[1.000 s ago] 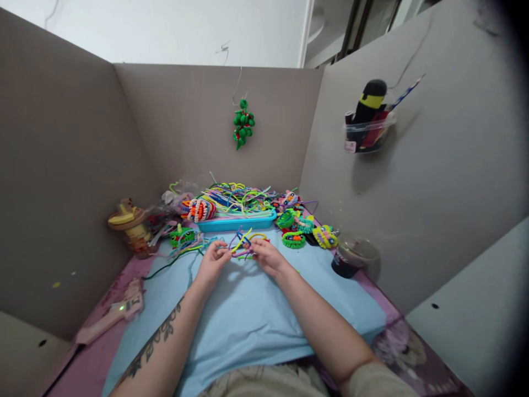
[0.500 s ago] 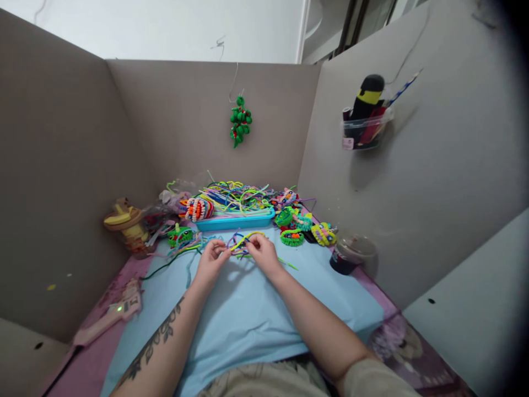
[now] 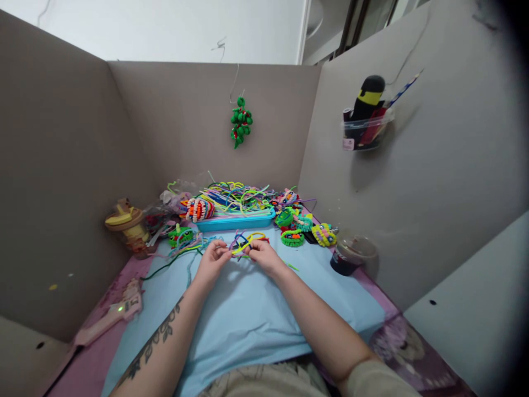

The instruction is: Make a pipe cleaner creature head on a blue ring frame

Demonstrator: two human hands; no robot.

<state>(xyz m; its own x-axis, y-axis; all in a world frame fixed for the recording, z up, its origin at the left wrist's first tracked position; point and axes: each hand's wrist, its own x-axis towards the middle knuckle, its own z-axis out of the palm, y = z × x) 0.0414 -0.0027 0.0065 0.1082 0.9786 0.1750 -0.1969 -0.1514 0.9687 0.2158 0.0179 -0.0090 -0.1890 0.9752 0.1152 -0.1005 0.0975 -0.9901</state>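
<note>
Over the light blue cloth (image 3: 243, 309), both my hands pinch a small tangle of bent pipe cleaners (image 3: 240, 241) in yellow, blue and purple. My left hand (image 3: 214, 260) grips its left side between thumb and fingertips. At the right side, my right hand (image 3: 263, 256) is closed on the yellow and dark blue strands. Fingers hide part of the piece. Just beyond it lies a blue tray (image 3: 236, 221) heaped with loose pipe cleaners (image 3: 239, 197) of many colours. A green pipe-cleaner figure (image 3: 180, 236) sits to the left of my left hand.
A pink glue gun (image 3: 113, 317) with a green light lies at the left. Several finished pipe-cleaner pieces (image 3: 292, 237) rest right of the tray. A lidded cup (image 3: 351, 256) stands at the right edge, a yellow-topped cup (image 3: 130, 226) at the left. Grey panels (image 3: 215, 121) enclose the table.
My right hand has turned and dropped slightly, and the yellow and blue strands are bent into a rounder loop. My left hand stays nearly in place.
</note>
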